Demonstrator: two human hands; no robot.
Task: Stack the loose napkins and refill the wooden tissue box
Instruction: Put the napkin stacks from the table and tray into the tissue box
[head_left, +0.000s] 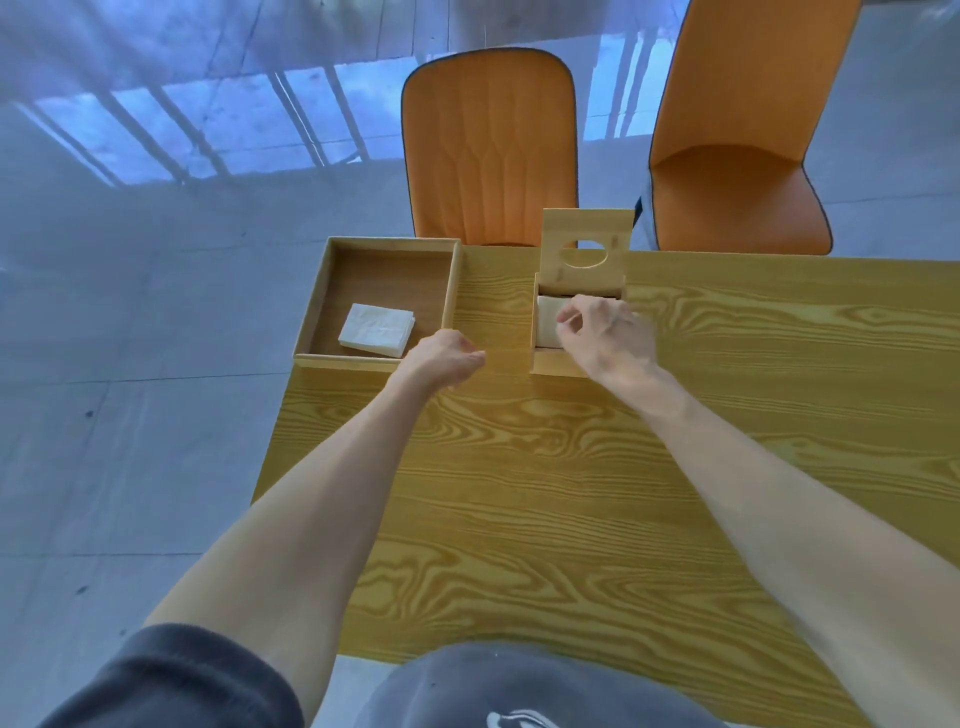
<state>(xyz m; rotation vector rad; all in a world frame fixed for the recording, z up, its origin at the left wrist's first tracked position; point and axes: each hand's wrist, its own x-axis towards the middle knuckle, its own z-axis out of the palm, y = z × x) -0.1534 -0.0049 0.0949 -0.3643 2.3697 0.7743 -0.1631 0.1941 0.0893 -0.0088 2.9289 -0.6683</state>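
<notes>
Napkins (548, 321) fill the open tissue box (550, 364) beneath the right hand (605, 332), fingers loosely curled, holding nothing; left hand (449, 358) fisted, empty.

We see bright, cool daylight; bluish cast on floor (130, 312). Striped railing shadows across upper left. Soft shadows under hands on counter (571, 493). Wide-angle bending at frame edges. Slight softness overall; no harsh glare.

Wooden tissue box (550, 358) sits near the counter's far edge, its lid (584, 247) tipped upright — round hole showing — with white napkins (548, 319) inside. At the far left corner, a small folded napkin stack (376, 330) lies flat in the open wooden tray (311, 306).
</notes>
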